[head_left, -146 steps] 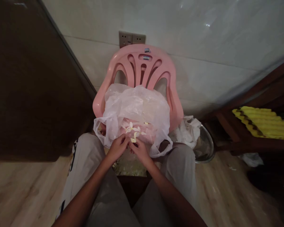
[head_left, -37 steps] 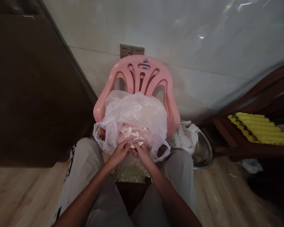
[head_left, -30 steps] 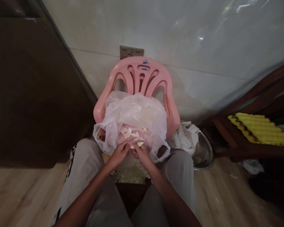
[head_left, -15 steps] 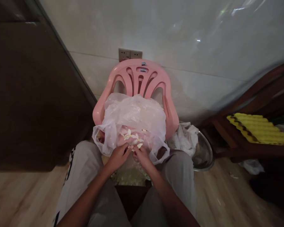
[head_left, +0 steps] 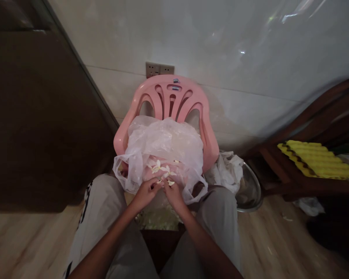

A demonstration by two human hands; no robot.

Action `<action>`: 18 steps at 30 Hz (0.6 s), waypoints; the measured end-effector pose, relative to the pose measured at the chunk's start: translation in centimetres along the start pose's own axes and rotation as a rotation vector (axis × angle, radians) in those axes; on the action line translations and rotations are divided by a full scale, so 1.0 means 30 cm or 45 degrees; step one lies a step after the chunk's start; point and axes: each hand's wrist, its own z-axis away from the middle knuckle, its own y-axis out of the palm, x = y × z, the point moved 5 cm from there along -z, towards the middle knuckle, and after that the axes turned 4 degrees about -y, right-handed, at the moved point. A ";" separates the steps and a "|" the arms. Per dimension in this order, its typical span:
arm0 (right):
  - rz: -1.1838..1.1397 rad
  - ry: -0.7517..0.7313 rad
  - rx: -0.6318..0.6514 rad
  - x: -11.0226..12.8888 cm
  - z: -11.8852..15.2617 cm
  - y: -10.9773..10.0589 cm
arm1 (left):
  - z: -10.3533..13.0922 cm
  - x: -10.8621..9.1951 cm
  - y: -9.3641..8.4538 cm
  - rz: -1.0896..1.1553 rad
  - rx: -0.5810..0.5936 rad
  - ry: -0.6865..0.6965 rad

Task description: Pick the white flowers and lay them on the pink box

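Over the front of a pink plastic chair [head_left: 170, 83], my left hand [head_left: 147, 192] and my right hand [head_left: 173, 193] meet fingertip to fingertip, both closed in a pinch. A small pale, petal-like piece [head_left: 160, 181] shows between them; its exact kind is too small to make out. Just beyond the fingers lie several white, flower-like pieces [head_left: 157, 166] on the pink surface. A crumpled clear plastic bag [head_left: 165, 135] covers much of the chair seat and spreads around these pieces. Below my hands, between my knees, sits a container of pale greenish bits [head_left: 158, 217], partly hidden by my forearms.
To the right, a metal basin [head_left: 254, 193] stands on the floor with a white plastic bag [head_left: 228, 170] beside it. A yellow egg-tray-like sheet [head_left: 318, 159] rests on a dark wooden chair [head_left: 282, 166]. A dark cabinet-like block [head_left: 40, 124] fills the left side.
My hands have shifted slightly at the fingertips, with the right fingers now a little higher. The flower-like pieces and the bag lie nearly as before.
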 end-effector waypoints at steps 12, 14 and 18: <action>0.118 -0.136 -0.185 0.023 0.032 0.011 | -0.013 0.054 0.043 0.504 -0.007 -0.320; 0.119 -0.119 -0.164 0.028 0.023 0.010 | -0.021 0.061 0.038 0.496 -0.014 -0.316; 0.098 -0.048 -0.112 0.022 0.007 0.012 | -0.026 0.071 0.024 0.366 -0.096 -0.250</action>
